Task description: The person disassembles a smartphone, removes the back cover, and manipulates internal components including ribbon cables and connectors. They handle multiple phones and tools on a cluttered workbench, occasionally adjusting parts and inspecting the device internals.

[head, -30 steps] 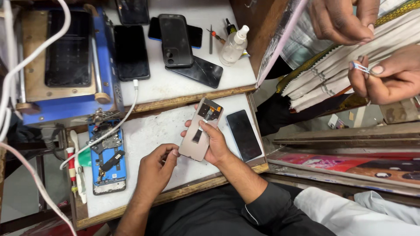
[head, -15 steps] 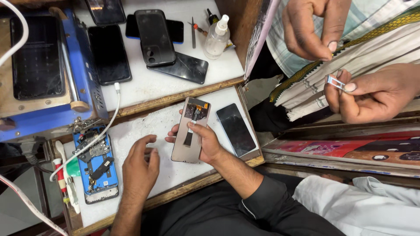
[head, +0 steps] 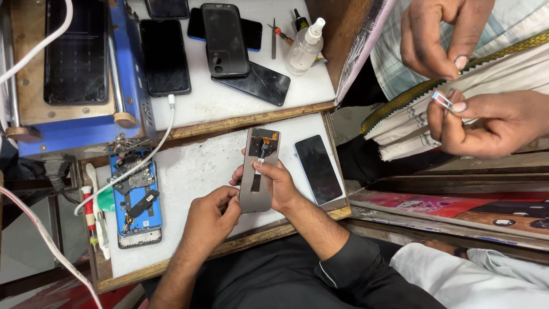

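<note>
Fingers (head: 269, 171) of the right hand (head: 280, 186) are curled round a grey rectangular phone screen panel (head: 258, 170), thumb across its back, holding it tilted above the white worktop (head: 194, 171). The panel's back faces up, a small orange flex connector near its top end. The left hand (head: 210, 220) is half closed, fingertips pinching the panel's lower left edge. Just right of the panel, a black phone (head: 318, 169) lies flat, screen up. To the left, an opened phone with a blue inner frame (head: 136, 197) lies with its parts exposed, a white cable (head: 143, 160) crossing over it. On the upper shelf, more dark phones sit beside a clear plastic spray bottle (head: 303, 48). Far left, a blue machine (head: 77, 74) holds a dark screen. At upper right, another person's hands (head: 486, 123) pinch a tiny metal tray.
</note>
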